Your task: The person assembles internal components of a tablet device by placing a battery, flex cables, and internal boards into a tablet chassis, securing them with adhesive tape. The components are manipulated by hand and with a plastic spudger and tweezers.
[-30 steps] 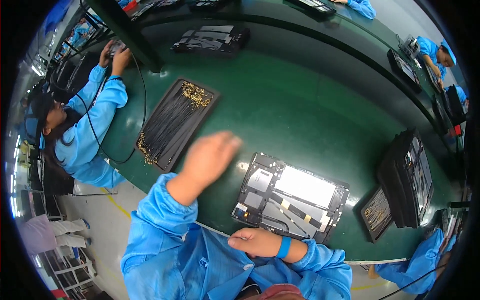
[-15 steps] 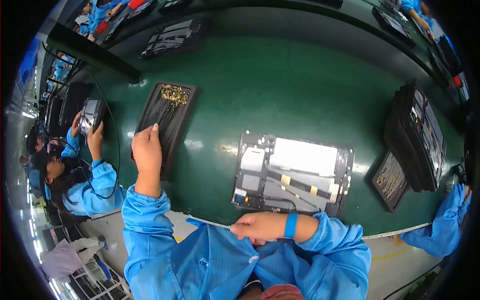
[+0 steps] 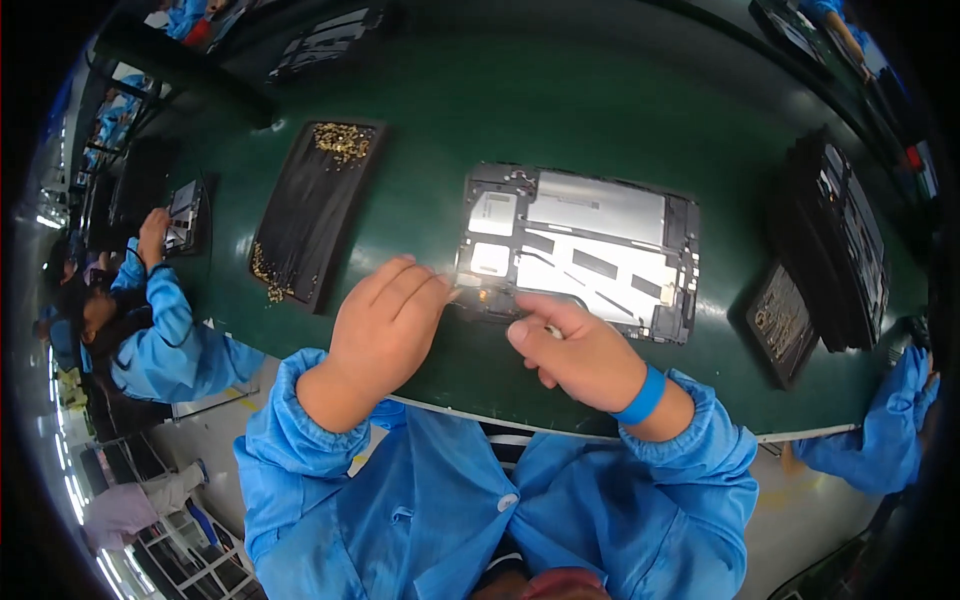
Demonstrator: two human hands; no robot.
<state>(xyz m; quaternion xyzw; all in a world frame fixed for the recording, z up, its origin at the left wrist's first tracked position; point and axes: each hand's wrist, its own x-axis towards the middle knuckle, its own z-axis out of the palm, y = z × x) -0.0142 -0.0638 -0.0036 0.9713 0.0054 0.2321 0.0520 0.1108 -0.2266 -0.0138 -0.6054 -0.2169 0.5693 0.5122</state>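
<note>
An opened tablet (image 3: 598, 208) lies flat on the green desk (image 3: 430, 150), its inner parts facing up, in front of the person. Taking its middle as the clock's centre, with 12 straight ahead, the left hand (image 3: 388, 320) is at about 8 o'clock, fingers drawn together and tips at the tablet's near-left corner; whether they pinch anything, I cannot tell. The right hand (image 3: 580, 352), with a blue wristband (image 3: 640, 397), is at 6 o'clock, partly curled at the tablet's near edge, thumb and forefinger a little apart; I cannot tell whether it holds anything.

At 9 o'clock, apart from the tablet, is a dark tray (image 3: 325, 215) of thin black wires with gold ends. A tall dark stack (image 3: 825, 240) stands at 3 o'clock, with a smaller tray (image 3: 780, 322) of wires just beside it, between 3 and 4. Farther out towards 9 o'clock sits a co-worker in blue (image 3: 165, 345), one hand at another device (image 3: 185, 215).
</note>
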